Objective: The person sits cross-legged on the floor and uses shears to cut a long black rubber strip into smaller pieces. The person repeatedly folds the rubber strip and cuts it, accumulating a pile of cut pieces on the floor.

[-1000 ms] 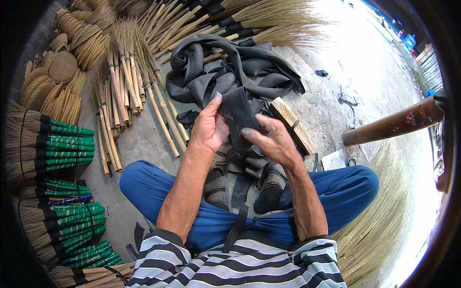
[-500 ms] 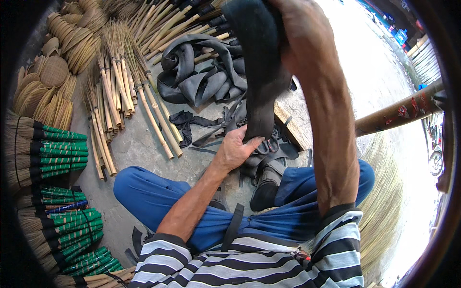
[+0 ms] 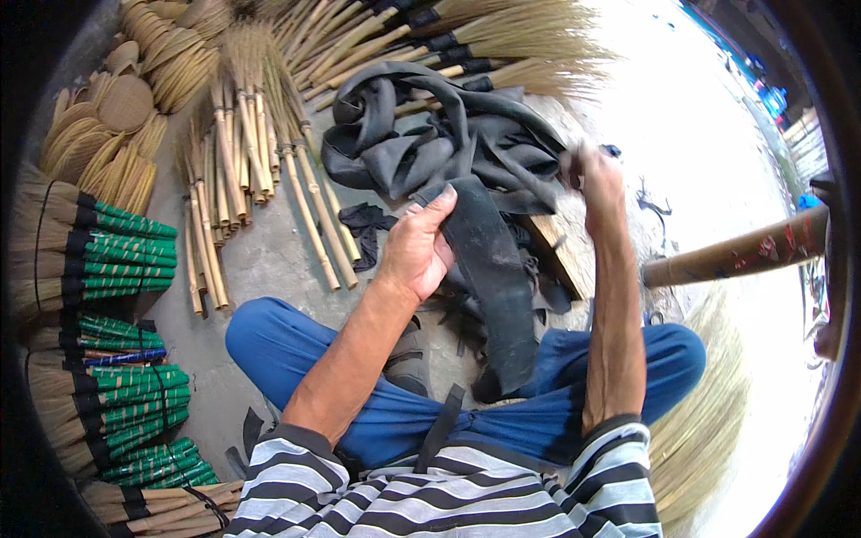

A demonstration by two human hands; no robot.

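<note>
My left hand (image 3: 420,247) pinches a broad black rubber strip (image 3: 493,287) near its upper end, thumb on top. The strip hangs down across my lap, with its lower end over my right foot. Off to the right, my right hand (image 3: 596,177) is smeared by motion beside the edge of a tangled heap of black rubber bands (image 3: 404,148). Its fingers look curled, but whether they hold anything cannot be made out. A wooden block (image 3: 558,255) lies below the heap, partly covered by dark scraps.
Bamboo-handled brooms (image 3: 238,170) lie ahead to the left, and more brooms (image 3: 511,45) spread at the far side. Green-wrapped broom bundles (image 3: 134,247) line the left. Woven fans (image 3: 126,103) are piled at far left. A brown pole (image 3: 735,249) juts in from the right.
The rubber strip, earlier stretched upward between both hands, now hangs from my left hand alone. My left hand has risen; my right hand has moved down and away from the strip.
</note>
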